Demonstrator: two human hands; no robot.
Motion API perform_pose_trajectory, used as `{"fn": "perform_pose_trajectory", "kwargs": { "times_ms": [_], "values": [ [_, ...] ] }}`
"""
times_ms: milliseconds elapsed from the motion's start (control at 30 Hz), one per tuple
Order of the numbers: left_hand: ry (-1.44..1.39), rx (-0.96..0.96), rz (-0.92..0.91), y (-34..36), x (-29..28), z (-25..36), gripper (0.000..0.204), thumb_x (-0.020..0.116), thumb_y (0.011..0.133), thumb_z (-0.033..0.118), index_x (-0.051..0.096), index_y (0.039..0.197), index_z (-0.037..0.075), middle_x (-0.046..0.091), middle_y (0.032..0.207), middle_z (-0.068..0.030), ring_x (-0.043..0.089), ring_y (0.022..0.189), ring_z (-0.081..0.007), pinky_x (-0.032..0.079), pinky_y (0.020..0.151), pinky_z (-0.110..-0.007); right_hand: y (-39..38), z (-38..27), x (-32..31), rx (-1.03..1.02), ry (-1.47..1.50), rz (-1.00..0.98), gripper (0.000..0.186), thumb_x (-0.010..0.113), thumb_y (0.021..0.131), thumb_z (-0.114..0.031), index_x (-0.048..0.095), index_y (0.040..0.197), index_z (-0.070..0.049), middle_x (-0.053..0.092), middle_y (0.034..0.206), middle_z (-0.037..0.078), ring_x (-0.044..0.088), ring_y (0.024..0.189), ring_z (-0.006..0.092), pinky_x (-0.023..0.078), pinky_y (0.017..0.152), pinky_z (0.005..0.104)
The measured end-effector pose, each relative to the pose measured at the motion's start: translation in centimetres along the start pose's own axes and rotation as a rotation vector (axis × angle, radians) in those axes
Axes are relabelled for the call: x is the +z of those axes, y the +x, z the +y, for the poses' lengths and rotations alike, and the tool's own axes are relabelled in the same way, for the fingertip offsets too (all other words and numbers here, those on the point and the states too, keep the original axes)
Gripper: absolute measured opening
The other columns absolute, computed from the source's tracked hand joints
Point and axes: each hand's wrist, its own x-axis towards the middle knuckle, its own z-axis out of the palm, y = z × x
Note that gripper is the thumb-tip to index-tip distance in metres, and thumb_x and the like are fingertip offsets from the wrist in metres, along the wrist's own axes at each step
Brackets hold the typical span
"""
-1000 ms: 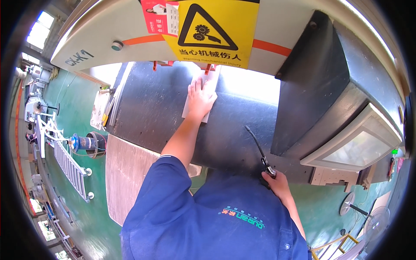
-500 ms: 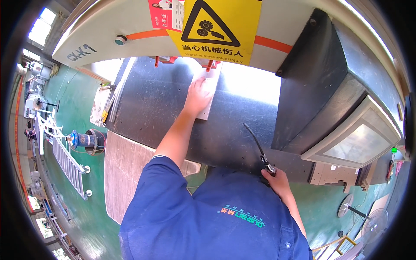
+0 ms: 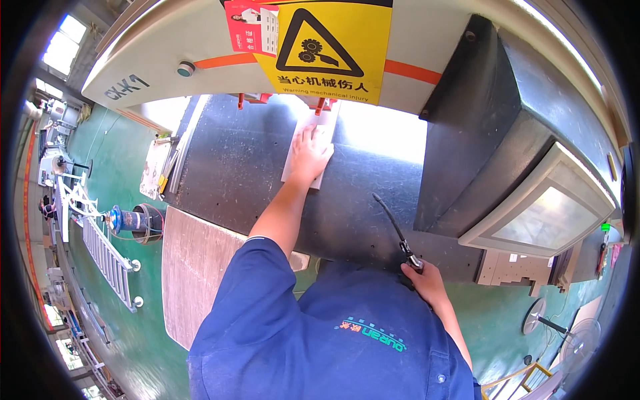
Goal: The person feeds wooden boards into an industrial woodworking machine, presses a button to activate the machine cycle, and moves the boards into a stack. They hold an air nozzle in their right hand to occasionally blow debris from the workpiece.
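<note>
My left hand [image 3: 311, 153] lies on a pale, narrow board [image 3: 325, 123], fingers stretched forward over its top face. The board rests on the dark machine table [image 3: 233, 160], and its far end reaches under the machine's front beam, by a red clamp-like part [image 3: 320, 107]. Low on the right, close to my body, my right hand [image 3: 427, 283] is closed around the grip of an air blow gun [image 3: 412, 259]. The gun's long thin black nozzle points up and away to the left over the table. My right fingers are partly hidden beneath the grip.
A white machine beam [image 3: 227, 77] with a yellow warning sign [image 3: 327, 50] spans the far side. A black housing with a screen [image 3: 547, 220] stands at right. A wooden board [image 3: 200, 273] is at left, near a ladder-like white rack [image 3: 107, 250] on the green floor.
My left hand has shifted slightly right and toward me on the board, and its fingers look more spread. More of the board's left edge shows. My right hand keeps its hold on the blow gun.
</note>
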Motion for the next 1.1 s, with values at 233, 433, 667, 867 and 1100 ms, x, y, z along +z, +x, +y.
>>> {"fn": "perform_pose_trajectory", "kwargs": {
  "times_ms": [233, 433, 667, 867, 1100],
  "values": [
    [-0.328, -0.001, 0.024, 1.1, 0.2, -3.4, 0.062, 0.068, 0.083, 0.04, 0.052, 0.132, 0.006, 0.044, 0.142, -0.0141, 0.038, 0.132, -0.0341, 0.028, 0.113, -0.045, 0.0, 0.3, 0.0, 0.007, 0.031, 0.014, 0.038, 0.068, 0.089, -0.039, 0.067, 0.095, -0.001, 0.067, 0.078, 0.015, 0.066, 0.077, 0.0273, 0.048, 0.073, 0.0377],
    [-0.018, -0.292, -0.13, -0.1, -2.8, -0.6, 0.087, 0.078, 0.073, 0.049, 0.042, 0.141, 0.008, 0.029, 0.149, -0.024, 0.028, 0.138, -0.0406, 0.025, 0.115, -0.046, 0.0, 0.2, -0.1, 0.019, 0.036, 0.004, 0.039, 0.068, 0.089, -0.039, 0.066, 0.096, -0.001, 0.068, 0.079, 0.016, 0.066, 0.078, 0.028, 0.048, 0.073, 0.0378],
    [-0.028, -0.244, -0.143, -0.5, -2.2, -0.1, 0.094, 0.079, 0.069, 0.046, 0.037, 0.14, 0.0, 0.025, 0.148, -0.0341, 0.027, 0.137, -0.0469, 0.024, 0.115, -0.051, -0.1, -0.2, -0.4, 0.018, 0.007, 0.004, 0.04, 0.068, 0.089, -0.039, 0.067, 0.098, -0.001, 0.068, 0.081, 0.017, 0.067, 0.08, 0.0284, 0.049, 0.074, 0.0377],
    [-0.028, -0.247, -0.149, -0.4, -2.1, -0.2, 0.094, 0.08, 0.069, 0.045, 0.037, 0.141, 0.001, 0.025, 0.149, -0.0328, 0.025, 0.139, -0.0455, 0.023, 0.116, -0.049, 0.0, -0.2, -0.3, 0.006, 0.018, -0.006, 0.04, 0.067, 0.089, -0.04, 0.067, 0.097, -0.001, 0.068, 0.082, 0.017, 0.067, 0.079, 0.0308, 0.048, 0.074, 0.0385],
    [-0.033, -0.283, -0.163, -0.3, -2.2, -0.1, 0.094, 0.08, 0.071, 0.046, 0.037, 0.142, 0.002, 0.025, 0.149, -0.0298, 0.023, 0.141, -0.0433, 0.022, 0.117, -0.048, -0.1, -0.5, -0.5, -0.012, -0.009, 0.005, 0.039, 0.067, 0.089, -0.039, 0.067, 0.095, -0.001, 0.068, 0.081, 0.017, 0.066, 0.078, 0.0309, 0.048, 0.073, 0.0388]
  ]
}}
